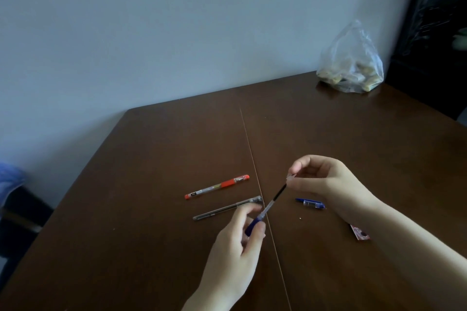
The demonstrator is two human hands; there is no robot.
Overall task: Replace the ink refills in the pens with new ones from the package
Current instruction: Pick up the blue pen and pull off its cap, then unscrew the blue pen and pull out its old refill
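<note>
My left hand [242,237] grips a blue pen barrel [261,217] by its dark blue grip, tilted up to the right above the brown table [151,247]. A dark ink refill [279,193] sticks out of the barrel's upper end. My right hand [326,182] pinches the refill's top end between thumb and forefinger. A blue pen cap [310,203] lies on the table just under my right hand. A red pen [216,187] and a black pen [227,208] lie side by side to the left. A reddish package [360,233] peeks out from under my right forearm.
A clear plastic bag [351,63] with pale lumps stands at the table's far right corner. A seam [250,149] runs down the tabletop's middle. Dark furniture [434,33] stands at the right, a dark chair [20,222] beside the left edge.
</note>
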